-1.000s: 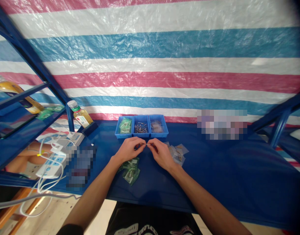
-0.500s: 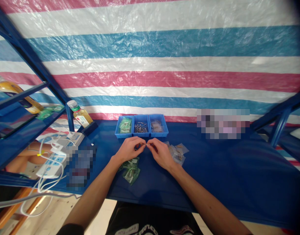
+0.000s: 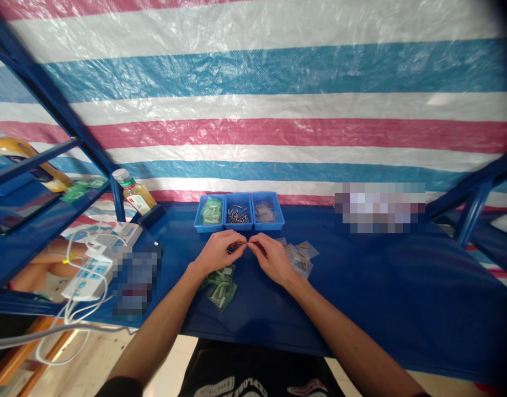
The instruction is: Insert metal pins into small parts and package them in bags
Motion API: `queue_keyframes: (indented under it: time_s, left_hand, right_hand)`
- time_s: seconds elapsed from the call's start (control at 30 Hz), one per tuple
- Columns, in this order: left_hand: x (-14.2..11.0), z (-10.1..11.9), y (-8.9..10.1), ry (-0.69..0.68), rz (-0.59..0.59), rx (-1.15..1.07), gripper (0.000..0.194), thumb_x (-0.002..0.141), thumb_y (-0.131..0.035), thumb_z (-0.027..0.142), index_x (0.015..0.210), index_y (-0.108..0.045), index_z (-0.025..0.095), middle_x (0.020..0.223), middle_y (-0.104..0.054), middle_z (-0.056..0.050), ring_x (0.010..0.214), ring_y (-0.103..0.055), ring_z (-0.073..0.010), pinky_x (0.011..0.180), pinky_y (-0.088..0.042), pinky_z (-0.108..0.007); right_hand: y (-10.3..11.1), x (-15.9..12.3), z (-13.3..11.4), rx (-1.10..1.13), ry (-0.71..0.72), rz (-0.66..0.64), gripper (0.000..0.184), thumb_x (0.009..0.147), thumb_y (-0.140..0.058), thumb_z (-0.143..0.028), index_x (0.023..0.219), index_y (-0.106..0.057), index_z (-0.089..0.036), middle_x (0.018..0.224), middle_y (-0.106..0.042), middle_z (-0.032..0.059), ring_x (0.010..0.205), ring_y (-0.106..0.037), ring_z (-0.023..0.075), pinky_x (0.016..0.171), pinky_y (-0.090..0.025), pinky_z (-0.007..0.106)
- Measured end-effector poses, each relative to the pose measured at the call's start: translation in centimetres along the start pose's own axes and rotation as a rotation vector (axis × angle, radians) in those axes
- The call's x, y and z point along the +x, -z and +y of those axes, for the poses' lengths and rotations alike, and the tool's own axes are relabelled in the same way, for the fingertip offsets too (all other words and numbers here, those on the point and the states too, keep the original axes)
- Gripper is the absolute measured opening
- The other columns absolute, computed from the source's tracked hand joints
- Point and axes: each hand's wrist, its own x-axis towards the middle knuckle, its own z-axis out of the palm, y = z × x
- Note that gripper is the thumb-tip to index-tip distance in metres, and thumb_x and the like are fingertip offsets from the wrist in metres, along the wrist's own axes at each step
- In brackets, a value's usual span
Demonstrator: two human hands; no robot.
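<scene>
The largest thing is a striped plastic sheet [image 3: 253, 132], which hangs behind the blue table [image 3: 385, 292]. On the left side of this table lies a white power strip [image 3: 87, 278] with cables. Near the middle, the left hand [image 3: 218, 252] and the right hand [image 3: 273, 258] are together, with their fingertips meeting. In front of them stand three blue bins in a row: the left bin [image 3: 209, 227] contains green packets, the middle bin [image 3: 238, 226] loose metal pieces [image 3: 237, 215], and the right bin [image 3: 268, 226] clear packets. Other green bags [image 3: 221, 291] lie beside the left wrist, on the side of the body. Several clear bags [image 3: 303, 255] lie just beside the right hand, which partly covers them. The smallest is a thin piece [image 3: 247, 244], pinched between the fingertips of both hands; it is mostly hidden, so its kind cannot be told.
</scene>
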Motion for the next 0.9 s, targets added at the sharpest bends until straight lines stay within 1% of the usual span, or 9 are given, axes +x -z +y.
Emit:
queue_keyframes:
  time_s: [0.1, 0.27, 0.43, 0.63, 0.9]
  left_hand:
    - [0.05, 0.10, 0.06, -0.007, -0.001, 0.000, 0.018, 0.099, -0.057, 0.028, 0.098, -0.070, 0.016, 0.078, -0.063, -0.003, 0.068, -0.058, -0.0131, 0.064, -0.046, -0.024]
    - [0.08, 0.12, 0.13, -0.005, -0.007, 0.003, 0.017, 0.099, -0.057, 0.027, 0.097, -0.071, 0.017, 0.077, -0.063, -0.003, 0.069, -0.058, -0.0136, 0.065, -0.046, -0.024]
    - [0.09, 0.14, 0.14, 0.001, -0.022, 0.006, 0.015, 0.098, -0.058, 0.025, 0.096, -0.070, 0.017, 0.078, -0.063, -0.003, 0.070, -0.058, -0.0134, 0.064, -0.044, -0.023]
    - [0.06, 0.11, 0.05, -0.003, -0.018, 0.009, 0.013, 0.097, -0.058, 0.023, 0.096, -0.070, 0.017, 0.079, -0.063, -0.003, 0.070, -0.058, -0.0135, 0.065, -0.044, -0.024]
    - [0.06, 0.10, -0.01, -0.017, -0.027, 0.013, 0.013, 0.096, -0.058, 0.021, 0.097, -0.070, 0.016, 0.080, -0.064, -0.003, 0.071, -0.057, -0.0136, 0.067, -0.044, -0.024]
  right_hand:
    - [-0.01, -0.01, 0.03, 0.002, 0.001, -0.005, 0.022, 0.104, -0.049, -0.034, 0.096, -0.066, -0.024, 0.090, -0.070, 0.0039, 0.079, -0.065, 0.0207, 0.073, -0.049, 0.031]
    - [-0.07, -0.07, 0.07, 0.002, -0.008, -0.010, 0.016, 0.102, -0.051, -0.031, 0.106, -0.065, -0.025, 0.094, -0.071, 0.0040, 0.078, -0.066, 0.0206, 0.068, -0.049, 0.030]
    - [-0.11, -0.02, 0.10, 0.006, 0.005, -0.013, 0.015, 0.102, -0.049, -0.028, 0.100, -0.064, -0.025, 0.091, -0.070, 0.0034, 0.079, -0.065, 0.0205, 0.069, -0.048, 0.030]
    - [0.04, -0.01, -0.12, 0.015, 0.002, -0.022, 0.018, 0.104, -0.047, -0.031, 0.100, -0.064, -0.025, 0.093, -0.070, 0.0040, 0.081, -0.065, 0.0208, 0.071, -0.047, 0.030]
    - [0.11, -0.08, -0.04, -0.004, 0.005, -0.016, 0.020, 0.105, -0.049, -0.032, 0.096, -0.064, -0.024, 0.090, -0.069, 0.0035, 0.080, -0.064, 0.0204, 0.073, -0.046, 0.030]
